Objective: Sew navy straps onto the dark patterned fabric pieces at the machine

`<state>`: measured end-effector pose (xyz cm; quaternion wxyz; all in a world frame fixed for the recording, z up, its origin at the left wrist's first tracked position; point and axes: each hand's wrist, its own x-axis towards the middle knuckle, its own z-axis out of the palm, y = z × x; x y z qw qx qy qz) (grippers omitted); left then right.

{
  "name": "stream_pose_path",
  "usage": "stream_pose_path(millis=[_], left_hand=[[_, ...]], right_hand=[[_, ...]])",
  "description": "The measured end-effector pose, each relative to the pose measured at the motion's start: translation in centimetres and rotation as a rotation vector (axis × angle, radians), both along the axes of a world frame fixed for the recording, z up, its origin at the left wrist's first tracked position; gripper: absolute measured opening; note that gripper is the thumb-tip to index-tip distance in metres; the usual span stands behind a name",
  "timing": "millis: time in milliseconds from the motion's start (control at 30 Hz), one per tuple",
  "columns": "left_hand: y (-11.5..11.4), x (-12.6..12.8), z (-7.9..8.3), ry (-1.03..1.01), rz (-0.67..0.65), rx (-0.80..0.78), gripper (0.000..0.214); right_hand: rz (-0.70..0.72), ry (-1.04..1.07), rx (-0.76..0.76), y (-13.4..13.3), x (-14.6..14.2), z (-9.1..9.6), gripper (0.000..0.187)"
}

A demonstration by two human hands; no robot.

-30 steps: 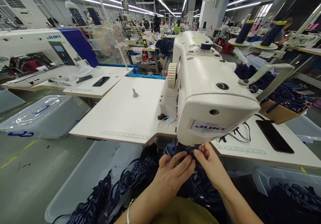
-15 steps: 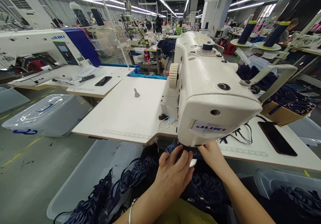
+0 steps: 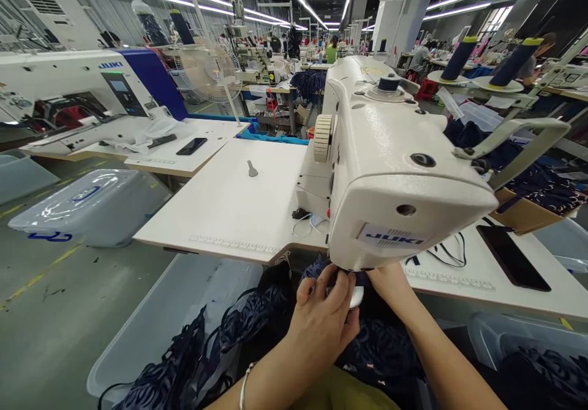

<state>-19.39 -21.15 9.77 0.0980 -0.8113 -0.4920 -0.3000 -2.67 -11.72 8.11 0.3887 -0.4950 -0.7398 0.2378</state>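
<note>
A white JUKI sewing machine (image 3: 408, 189) stands at the middle right, its head hiding the sewing spot. My left hand (image 3: 321, 309), with a bracelet at the wrist, has its fingers curled on dark navy fabric (image 3: 315, 267) just below the machine head. Beside those fingers shows a rounded, shiny metal part (image 3: 356, 297) of the machine. My right hand (image 3: 390, 281) reaches under the head from the right; its fingertips are out of sight behind it. More patterned navy fabric pieces (image 3: 381, 349) lie bunched below my hands.
A clear plastic bin (image 3: 133, 327) with navy strappy pieces is at lower left. On the white tabletop (image 3: 220, 195) lies a small grey flat piece (image 3: 252, 169). A black phone (image 3: 512, 257) and dark cords (image 3: 452, 254) rest at right. Another JUKI machine (image 3: 68, 85) stands left.
The view has shifted slightly, so the machine head appears larger and farther right. Both hands stay at the machine; more of the shiny metal part shows beside my left fingers.
</note>
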Motion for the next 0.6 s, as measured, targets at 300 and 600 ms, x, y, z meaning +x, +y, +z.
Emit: stream_pose_path(millis=[300,600], left_hand=[[0.11,0.21,0.00,-0.002,0.008,0.006,0.042],[0.14,0.33,0.07,0.016,0.031,0.058,0.040]], right_hand=[[-0.004,0.015,-0.010,-0.05,-0.01,0.41,0.030],[0.000,-0.007,0.040,-0.16,0.01,0.76,0.027]])
